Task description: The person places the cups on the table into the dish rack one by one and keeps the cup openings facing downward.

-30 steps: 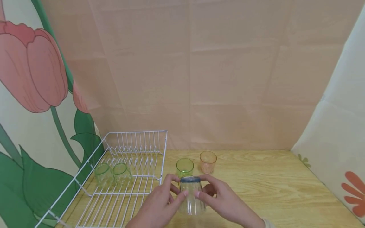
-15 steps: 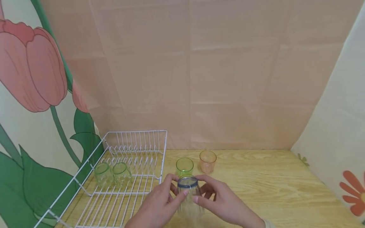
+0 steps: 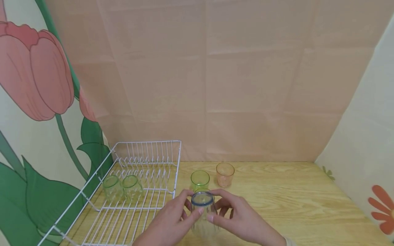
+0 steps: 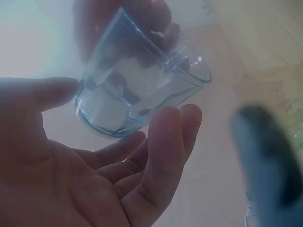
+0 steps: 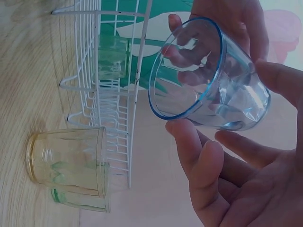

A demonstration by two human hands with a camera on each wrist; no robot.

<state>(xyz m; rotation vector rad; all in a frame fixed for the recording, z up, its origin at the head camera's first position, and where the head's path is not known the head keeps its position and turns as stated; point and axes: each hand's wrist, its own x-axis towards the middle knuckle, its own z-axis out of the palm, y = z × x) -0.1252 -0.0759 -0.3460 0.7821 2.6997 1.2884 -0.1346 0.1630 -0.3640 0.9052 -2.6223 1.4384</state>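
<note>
My left hand [image 3: 173, 217] and right hand [image 3: 241, 215] together hold a clear, bluish drinking glass [image 5: 236, 99] low in front of me. The glass is upside down and tilted, its narrower base [image 3: 202, 199] up and towards me in the head view. In the right wrist view its blue-edged rim points down towards the table side. Thumbs press the near side while the other fingers reach round the sides. Just beyond it stand a green glass [image 3: 200, 178] and an orange glass [image 3: 225, 175]. A yellowish glass [image 5: 68, 161] beside the green one is mostly hidden behind the held glass in the head view.
A white wire dish rack [image 3: 135, 208] stands on the wood-grain table [image 3: 292, 205] at the left. Two pale green glasses [image 3: 112, 189] sit in it, side by side. Printed cloths hang at the back and sides. A blurred dark shape [image 4: 270, 161] crosses the left wrist view.
The glass has tipped between my hands, so its base, seen edge-on before, now faces me as an open ring. Both hands have stayed almost in place.
</note>
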